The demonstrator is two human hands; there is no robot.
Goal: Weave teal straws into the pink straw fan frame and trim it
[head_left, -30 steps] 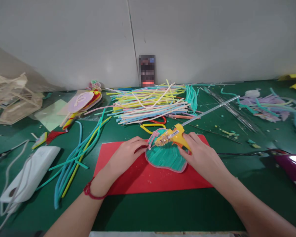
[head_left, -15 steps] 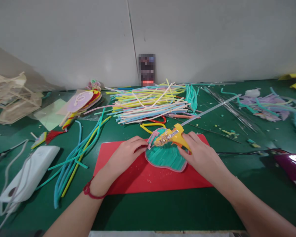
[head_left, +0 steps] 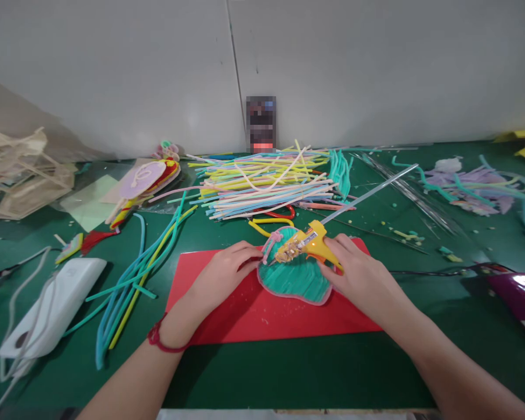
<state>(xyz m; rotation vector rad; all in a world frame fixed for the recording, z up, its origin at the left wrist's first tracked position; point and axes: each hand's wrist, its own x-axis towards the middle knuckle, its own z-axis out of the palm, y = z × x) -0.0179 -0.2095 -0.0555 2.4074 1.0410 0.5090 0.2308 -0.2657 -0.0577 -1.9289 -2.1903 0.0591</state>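
The teal shape lies flat on the red mat, near its far edge. It is lobed like a leaf, ribbed with parallel strips and rimmed in pink, with a pink cord loop at its top. The right hand clasps a yellow glue gun, nozzle down on the shape. The left hand grips nothing, its fingertips resting against the rim.
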